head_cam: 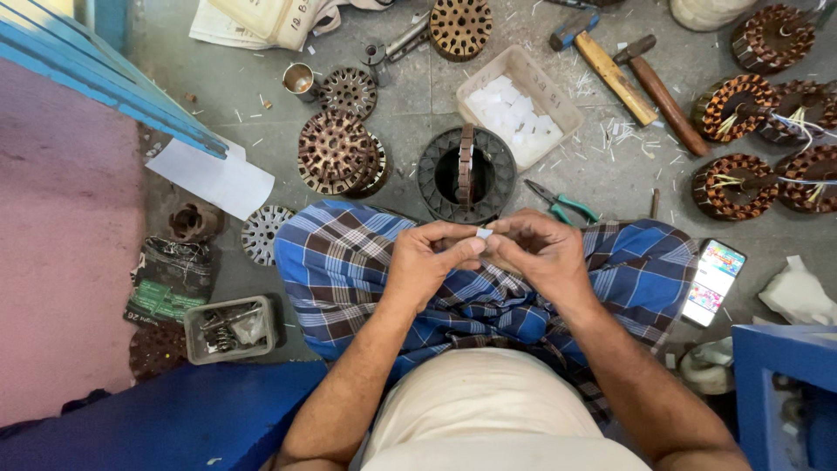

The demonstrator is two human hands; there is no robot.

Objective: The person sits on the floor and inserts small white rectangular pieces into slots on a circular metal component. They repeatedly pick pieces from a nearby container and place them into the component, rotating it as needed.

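left hand (429,262) + right hand (542,255): fingers pinch small white paper slip (484,233) from both ends | slip lies crosswise between hands | empty stator core (466,174) on floor just ahead

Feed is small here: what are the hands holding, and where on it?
A small white slip, pinched at its ends between left hand and right hand fingertips.

Left hand (432,262) and right hand (540,253) meet fingertip to fingertip, apparently pinching together.

One head-worn camera looks steeply down, close over the lap, onto the floor (410,105) ahead.
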